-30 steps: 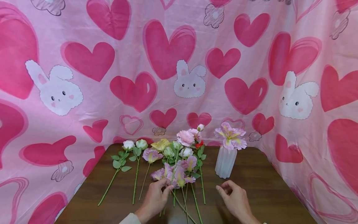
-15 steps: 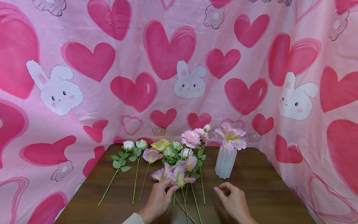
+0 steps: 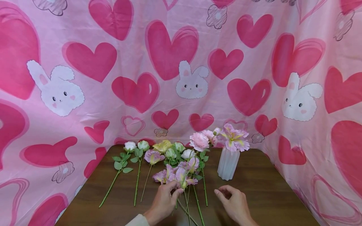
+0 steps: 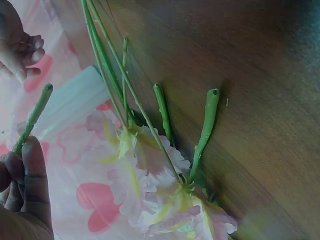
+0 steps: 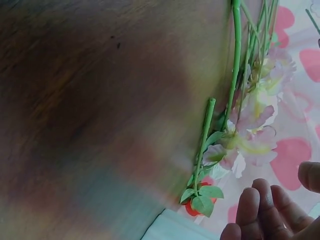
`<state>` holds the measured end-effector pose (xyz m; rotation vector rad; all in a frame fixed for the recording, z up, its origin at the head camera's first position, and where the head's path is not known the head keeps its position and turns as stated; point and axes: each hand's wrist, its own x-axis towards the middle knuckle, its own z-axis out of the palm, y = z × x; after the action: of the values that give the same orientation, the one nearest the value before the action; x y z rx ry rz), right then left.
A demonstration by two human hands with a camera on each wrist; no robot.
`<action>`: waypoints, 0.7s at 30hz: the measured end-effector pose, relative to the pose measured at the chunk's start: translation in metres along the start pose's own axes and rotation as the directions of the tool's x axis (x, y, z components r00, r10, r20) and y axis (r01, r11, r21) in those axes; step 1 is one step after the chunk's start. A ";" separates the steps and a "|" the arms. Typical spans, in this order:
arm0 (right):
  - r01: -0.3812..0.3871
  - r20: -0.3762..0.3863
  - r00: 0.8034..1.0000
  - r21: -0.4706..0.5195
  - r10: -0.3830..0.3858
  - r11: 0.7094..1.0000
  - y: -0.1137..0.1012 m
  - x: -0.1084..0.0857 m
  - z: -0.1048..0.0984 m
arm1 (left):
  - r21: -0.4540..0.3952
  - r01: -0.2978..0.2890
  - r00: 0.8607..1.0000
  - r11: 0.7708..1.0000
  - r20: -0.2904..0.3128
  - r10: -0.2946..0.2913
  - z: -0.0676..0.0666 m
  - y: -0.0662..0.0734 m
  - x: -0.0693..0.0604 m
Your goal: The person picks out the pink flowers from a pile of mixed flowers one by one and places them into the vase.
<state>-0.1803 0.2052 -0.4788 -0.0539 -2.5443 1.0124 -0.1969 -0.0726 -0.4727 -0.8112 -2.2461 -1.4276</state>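
In the head view, the left hand [image 3: 165, 199] held a pink flower spray [image 3: 199, 141], which bloomed at one o'clock from the grip. The left wrist view showed the fingers [image 4: 36, 175] pinching its green stem [image 4: 33, 120] (bare end toward one o'clock); the right wrist view, the right hand [image 5: 270, 220], fingers loosely curled and released, toward four o'clock.

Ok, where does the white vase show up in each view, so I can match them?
Head: white vase right of centre, below the middle.
Left wrist: upper left, lying aslant.
Right wrist: bottom edge, near centre, cut off by the frame.
Shared landmark: the lilac flowers, visible in all three.
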 end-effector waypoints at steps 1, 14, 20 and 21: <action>0.000 0.000 1.000 0.004 0.000 1.000 0.000 0.000 0.000 | 0.001 -0.005 1.000 1.000 -0.001 0.005 0.001 0.001 0.000; 0.016 0.001 1.000 0.057 -0.016 0.998 -0.009 -0.004 0.007 | 0.027 -0.086 0.996 0.996 -0.024 0.087 0.011 0.000 0.000; 0.014 0.002 1.000 0.099 -0.015 0.995 -0.013 -0.005 0.010 | 0.004 -0.090 0.996 0.996 0.002 0.090 0.013 0.004 0.002; 0.013 0.005 1.000 0.105 -0.014 0.994 -0.013 -0.005 0.010 | -0.003 -0.089 0.996 0.996 0.010 0.089 0.014 0.005 0.002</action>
<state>-0.1778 0.1877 -0.4784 -0.0047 -2.4881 1.1411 -0.1955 -0.0582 -0.4743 -0.9087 -2.1869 -1.3894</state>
